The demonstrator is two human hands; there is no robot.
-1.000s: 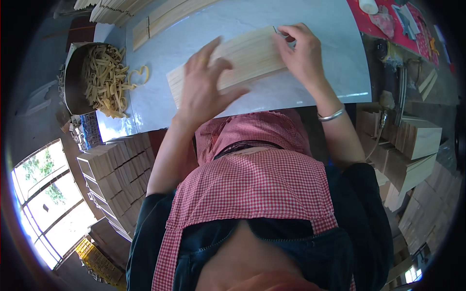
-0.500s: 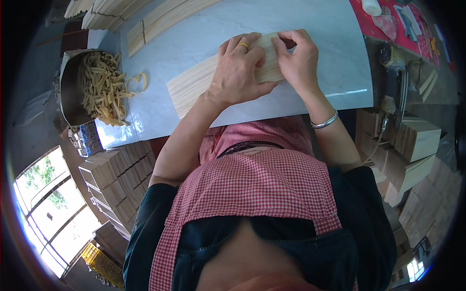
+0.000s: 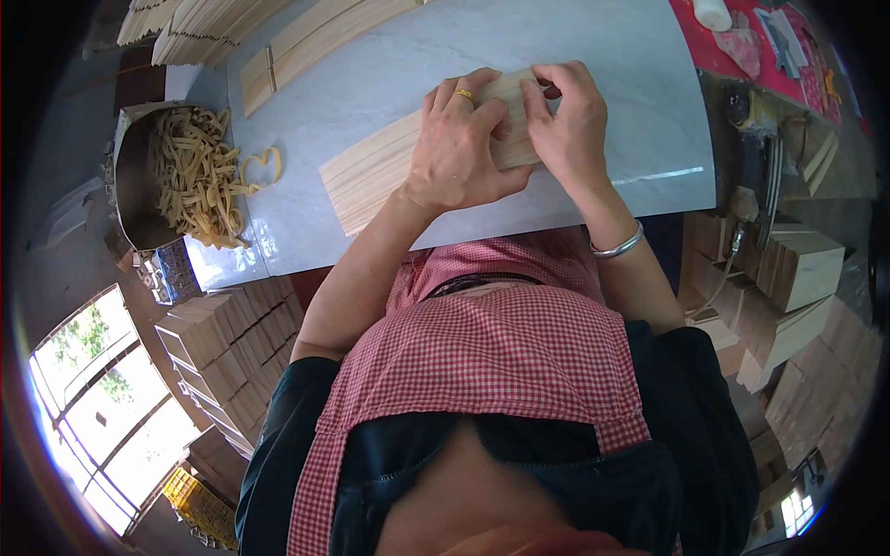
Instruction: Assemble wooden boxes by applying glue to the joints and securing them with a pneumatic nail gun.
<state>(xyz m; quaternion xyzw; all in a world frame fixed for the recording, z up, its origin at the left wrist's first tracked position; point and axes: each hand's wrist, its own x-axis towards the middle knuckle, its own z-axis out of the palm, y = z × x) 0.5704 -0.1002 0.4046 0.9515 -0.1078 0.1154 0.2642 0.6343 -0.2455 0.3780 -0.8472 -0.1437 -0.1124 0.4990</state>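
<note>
A bundle of thin, pale wooden slats [image 3: 369, 174] lies slantwise on the light marble-patterned tabletop [image 3: 640, 130]. Across its middle rests my left hand [image 3: 459, 148], a yellow ring on one finger. Its fingers curl over the far part and its thumb stretches along the near edge, gripping the bundle. My right hand [image 3: 568, 125] pinches the bundle's right end between thumb and bent fingers; what lies under these fingertips is hidden. A loose tan rubber band [image 3: 276, 165] lies on the table left of the bundle.
At the table's left edge, an open box [image 3: 136, 190] holds many tan rubber bands [image 3: 199, 171]. More wooden slats [image 3: 320, 42] lie at the back left. Stacked wood stands below on the left [image 3: 236, 338] and right [image 3: 797, 264]. Tools lie on a red cloth [image 3: 695, 42] at the back right.
Both hands keep nearly the same grip on the slats. The right hand's fingers have shifted slightly at the bundle's end, and the whole view has moved a little.
</note>
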